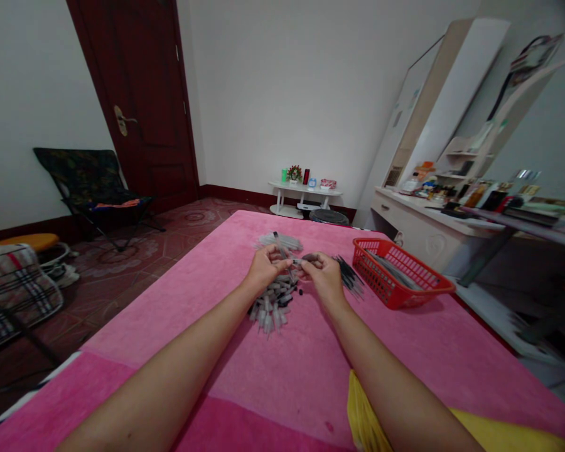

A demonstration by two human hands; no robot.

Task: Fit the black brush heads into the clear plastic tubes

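With the left hand [266, 267], pinching a slim, dark-ended clear tube [283, 250], tilted over the pink cloth [273, 376]; with the right hand [327, 276], pinching a small, blurred piece [298, 262] beside the left fingertips. Apparently partway through, judging by loose clear parts [269, 312] heaped near, pale tubes [289, 241] lying far and dark rods [349, 276] at right; probably plenty remaining, cannot tell how many finished. Farther right, a red basket [374, 280]; beyond, a white stand [286, 211], with a dark-red door [141, 94] far left.
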